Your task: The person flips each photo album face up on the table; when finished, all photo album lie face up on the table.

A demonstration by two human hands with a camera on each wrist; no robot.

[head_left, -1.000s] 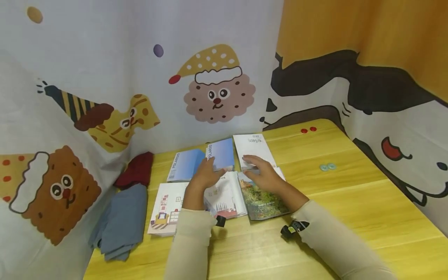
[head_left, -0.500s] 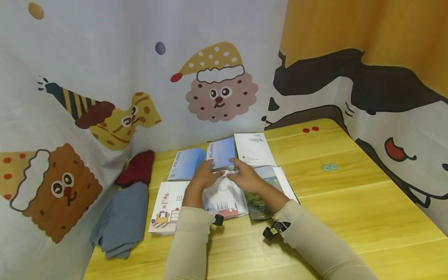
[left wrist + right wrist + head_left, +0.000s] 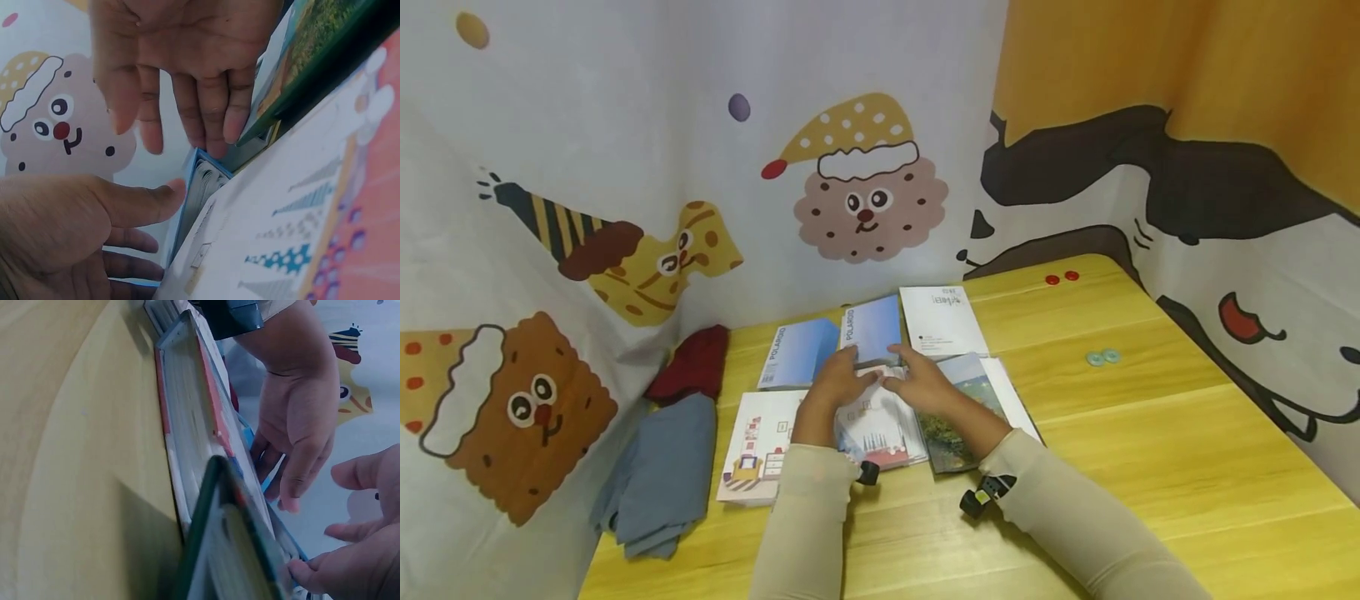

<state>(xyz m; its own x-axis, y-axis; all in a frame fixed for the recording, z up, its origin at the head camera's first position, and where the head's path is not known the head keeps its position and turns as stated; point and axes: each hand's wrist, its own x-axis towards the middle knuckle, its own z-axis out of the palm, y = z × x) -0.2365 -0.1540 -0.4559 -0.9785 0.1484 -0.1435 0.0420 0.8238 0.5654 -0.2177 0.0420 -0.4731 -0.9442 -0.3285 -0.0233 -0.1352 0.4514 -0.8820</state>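
Note:
In the head view a blue album (image 3: pixel 872 321) lettered POLAROID lies at the back middle, between two hands. The left hand (image 3: pixel 831 387) reaches to its near left corner, thumb stretched inward. At the near right corner is the right hand (image 3: pixel 925 383), fingers extended; the thumb tips come close together. Under them lies a white album (image 3: pixel 880 429) with a printed room scene. The right wrist overlaps a photo album (image 3: pixel 946 442) with a garden picture; its cover stands raised, white showing at the right. In the left wrist view the right hand's fingers (image 3: pixel 212 112) point straight at the blue album's edge.
Another blue album (image 3: pixel 797 350) and a white album (image 3: pixel 756 450) lie to the left, a plain white one (image 3: pixel 943 321) at the back right. Folded grey cloth (image 3: pixel 673 467) and dark red cloth (image 3: pixel 692 367) lie at the left edge. Red (image 3: pixel 1062 277) and pale green buttons (image 3: pixel 1102 357) sit right.
The right hand has moved left and nearer, from over the albums at right to the middle blue album's near right corner. The photo album's cover has lifted. The left hand has barely moved.

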